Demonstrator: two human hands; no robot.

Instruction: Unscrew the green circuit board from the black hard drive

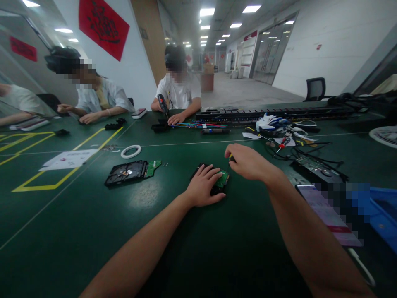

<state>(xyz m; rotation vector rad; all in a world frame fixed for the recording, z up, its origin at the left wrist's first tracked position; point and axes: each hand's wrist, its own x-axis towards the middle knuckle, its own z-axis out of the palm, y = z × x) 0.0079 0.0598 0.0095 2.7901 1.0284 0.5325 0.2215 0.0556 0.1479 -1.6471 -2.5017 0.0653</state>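
A hard drive [222, 179] lies on the green table in front of me, its green circuit board facing up. My left hand [204, 185] rests flat across it with the fingers spread, covering much of the drive, and the thumb reaches past its near edge. Just right of the drive and slightly above the table, my right hand [246, 160] is curled closed around a small yellow-and-black tool [231, 157]. Only a bit of that tool shows; the rest is hidden by the fingers. Another hard drive [127, 173], with its green board sticking out at the right end, lies to the left.
Left of centre are a white tape roll [130, 151] and a paper sheet [68, 159]. Cables, gloves [270, 123] and a red screwdriver [283, 142] clutter the right. Nearer lie another drive [321, 173], a phone [331, 215] and a blue bin [381, 207]. Co-workers sit across the table.
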